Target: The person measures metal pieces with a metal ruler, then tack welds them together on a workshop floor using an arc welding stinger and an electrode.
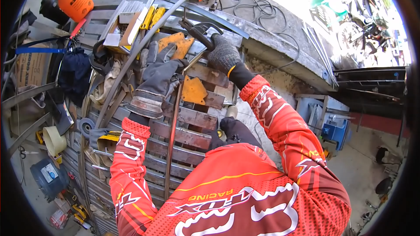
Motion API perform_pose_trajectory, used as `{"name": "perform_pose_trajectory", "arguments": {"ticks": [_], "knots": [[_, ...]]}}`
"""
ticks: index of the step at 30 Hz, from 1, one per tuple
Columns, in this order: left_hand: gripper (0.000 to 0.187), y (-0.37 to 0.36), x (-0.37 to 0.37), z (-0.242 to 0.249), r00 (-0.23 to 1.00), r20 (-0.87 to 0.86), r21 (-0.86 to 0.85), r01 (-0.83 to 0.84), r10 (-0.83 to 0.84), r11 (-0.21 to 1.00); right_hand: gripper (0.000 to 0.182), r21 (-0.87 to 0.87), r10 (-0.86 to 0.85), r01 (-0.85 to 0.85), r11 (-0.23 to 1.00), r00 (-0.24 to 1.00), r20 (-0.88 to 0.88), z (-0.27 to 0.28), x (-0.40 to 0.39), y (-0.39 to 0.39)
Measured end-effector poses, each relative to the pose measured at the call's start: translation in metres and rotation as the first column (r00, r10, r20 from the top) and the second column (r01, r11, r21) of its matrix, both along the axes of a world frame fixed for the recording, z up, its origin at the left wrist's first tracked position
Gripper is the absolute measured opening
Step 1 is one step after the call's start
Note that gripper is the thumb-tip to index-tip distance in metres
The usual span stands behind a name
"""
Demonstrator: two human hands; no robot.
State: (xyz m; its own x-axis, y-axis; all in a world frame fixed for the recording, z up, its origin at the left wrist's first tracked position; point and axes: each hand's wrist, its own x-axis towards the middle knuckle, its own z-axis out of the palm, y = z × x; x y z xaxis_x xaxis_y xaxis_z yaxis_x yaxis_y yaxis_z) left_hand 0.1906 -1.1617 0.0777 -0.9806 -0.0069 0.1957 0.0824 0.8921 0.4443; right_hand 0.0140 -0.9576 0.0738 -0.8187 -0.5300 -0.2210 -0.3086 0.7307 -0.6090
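Red jersey (236,183) is noted at six o'clock. At twelve, a dark tool (197,35) is grasped by the clenched fingers of the right hand (223,54). At ten, the left hand (155,81) is gloved beside a metal bar (172,135); its grasp cannot be determined. Orange plates (193,90) are carried by the slatted worktop (188,136)

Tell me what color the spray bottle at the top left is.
The spray bottle is bright orange, with dark print on it; it shows best in the head view.
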Motion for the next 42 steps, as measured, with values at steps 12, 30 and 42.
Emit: {"name": "perform_pose_trajectory", "arguments": {"ticks": [12, 30, 42], "knots": [[0.046, 0.001, 0.001, 0.004, 0.998, -0.004, 0.267, 0.063, -0.064, 0.962, 0.035, 0.035, -0.009, 0.009, 0.999, 1.000, 0.009, 0.013, 0.004, -0.003], [0.037, 0.003, -0.004, -0.005, 0.999, -0.044, 0.158, 0.006, 0.001, 0.987, 0.038, 0.013, 0.049, -0.049, 0.999, 0.998, -0.029, 0.004, 0.001, -0.001], [0.036, -0.003, -0.006, -0.005, 0.993, -0.092, 0.047, 0.076, -0.071, 0.996, 0.035, 0.017, 0.051, -0.050, 0.999, 0.998, -0.042, 0.002, 0.002, -0.002]]}}
